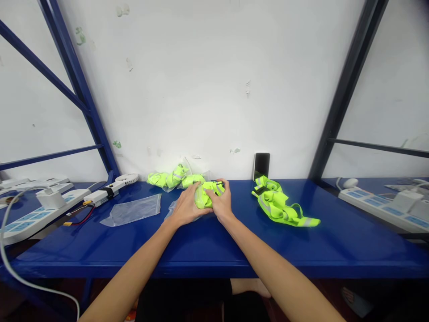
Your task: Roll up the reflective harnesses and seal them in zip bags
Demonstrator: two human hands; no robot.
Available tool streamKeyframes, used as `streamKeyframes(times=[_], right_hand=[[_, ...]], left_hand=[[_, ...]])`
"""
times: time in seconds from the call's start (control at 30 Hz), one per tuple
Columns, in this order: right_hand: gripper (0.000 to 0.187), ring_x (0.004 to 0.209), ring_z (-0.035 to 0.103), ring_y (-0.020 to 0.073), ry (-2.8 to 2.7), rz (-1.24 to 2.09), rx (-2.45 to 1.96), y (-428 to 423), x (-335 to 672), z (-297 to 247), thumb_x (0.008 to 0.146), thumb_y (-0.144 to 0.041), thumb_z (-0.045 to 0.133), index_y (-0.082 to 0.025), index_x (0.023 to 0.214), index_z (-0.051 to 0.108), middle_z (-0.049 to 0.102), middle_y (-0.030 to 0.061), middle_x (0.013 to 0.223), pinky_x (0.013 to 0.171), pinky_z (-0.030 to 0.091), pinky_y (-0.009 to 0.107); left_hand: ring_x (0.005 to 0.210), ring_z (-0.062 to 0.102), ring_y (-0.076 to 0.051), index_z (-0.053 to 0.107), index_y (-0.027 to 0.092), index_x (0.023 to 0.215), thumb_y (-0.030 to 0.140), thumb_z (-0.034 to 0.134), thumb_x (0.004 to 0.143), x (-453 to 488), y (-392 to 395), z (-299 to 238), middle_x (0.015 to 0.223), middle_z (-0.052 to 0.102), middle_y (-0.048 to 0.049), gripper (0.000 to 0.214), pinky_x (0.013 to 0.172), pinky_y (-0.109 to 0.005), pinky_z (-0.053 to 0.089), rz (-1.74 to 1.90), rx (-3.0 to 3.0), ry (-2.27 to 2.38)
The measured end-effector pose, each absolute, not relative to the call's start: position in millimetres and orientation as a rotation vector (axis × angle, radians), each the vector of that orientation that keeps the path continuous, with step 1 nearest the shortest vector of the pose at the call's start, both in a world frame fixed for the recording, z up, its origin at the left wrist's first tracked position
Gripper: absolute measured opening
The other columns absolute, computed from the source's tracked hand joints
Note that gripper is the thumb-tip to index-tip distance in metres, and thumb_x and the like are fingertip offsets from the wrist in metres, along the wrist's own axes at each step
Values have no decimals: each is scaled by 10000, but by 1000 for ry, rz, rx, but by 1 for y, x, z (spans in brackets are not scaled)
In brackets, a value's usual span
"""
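Note:
Both my hands meet at the middle of the blue table (pixel 214 250). My left hand (pixel 185 206) and my right hand (pixel 221 202) are closed round a folded neon-yellow reflective strap bundle (pixel 205 195), which lies partly in a clear plastic bag. Behind them, by the wall, sit bagged neon-yellow bundles (pixel 174 178). To the right an unfolded neon-yellow reflective strap (pixel 280 206) lies loose on the table.
An empty clear plastic bag (pixel 134 210) lies left of my hands. A phone (pixel 261 166) leans on the wall. A white hand-held fan (pixel 112 188) and power strips (pixel 36 214) are at the left; another power strip (pixel 382 206) is at the right. Blue frame bars rise on both sides.

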State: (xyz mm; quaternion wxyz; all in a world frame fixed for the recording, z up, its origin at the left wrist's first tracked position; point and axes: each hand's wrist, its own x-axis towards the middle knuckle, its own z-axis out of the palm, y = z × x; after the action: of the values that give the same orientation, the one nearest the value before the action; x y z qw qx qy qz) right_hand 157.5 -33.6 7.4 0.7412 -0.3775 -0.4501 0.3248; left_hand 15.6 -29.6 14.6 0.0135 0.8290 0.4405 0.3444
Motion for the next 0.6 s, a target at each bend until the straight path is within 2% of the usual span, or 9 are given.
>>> streamKeyframes(times=[0.1, 0.27, 0.43, 0.6], right_hand=[[463, 705, 545, 125, -1052, 768, -790, -32, 158, 6, 626, -211, 708, -226, 1037, 497, 562, -31, 843, 694, 480, 252], [542, 772, 576, 139, -1108, 826, -729, -27, 158, 7, 603, -196, 717, -219, 1103, 511, 586, -12, 911, 731, 485, 268], [449, 701, 536, 119, -1129, 810, -710, -26, 157, 8, 594, -194, 711, -215, 988, 497, 553, -36, 832, 656, 461, 239], [387, 720, 509, 123, -1251, 726, -723, -29, 159, 7, 595, -201, 708, -207, 924, 505, 530, -37, 821, 675, 439, 248]], left_hand=[[1207, 502, -328, 348, 194, 1390, 636, 723, 604, 16, -28, 12, 1325, 501, -140, 977, 994, -464, 409, 1095, 2605, 1345], [1248, 476, -336, 280, 195, 1427, 626, 722, 618, 17, -30, 11, 1394, 451, -155, 1018, 1022, -459, 388, 1135, 2572, 1375], [1287, 441, -343, 215, 205, 1469, 605, 737, 616, 15, -31, 13, 1425, 429, -158, 1077, 1045, -467, 366, 1091, 2586, 1357], [1329, 398, -326, 184, 208, 1489, 570, 758, 611, 13, -31, 14, 1465, 378, -154, 1110, 1074, -453, 352, 1084, 2547, 1217]])
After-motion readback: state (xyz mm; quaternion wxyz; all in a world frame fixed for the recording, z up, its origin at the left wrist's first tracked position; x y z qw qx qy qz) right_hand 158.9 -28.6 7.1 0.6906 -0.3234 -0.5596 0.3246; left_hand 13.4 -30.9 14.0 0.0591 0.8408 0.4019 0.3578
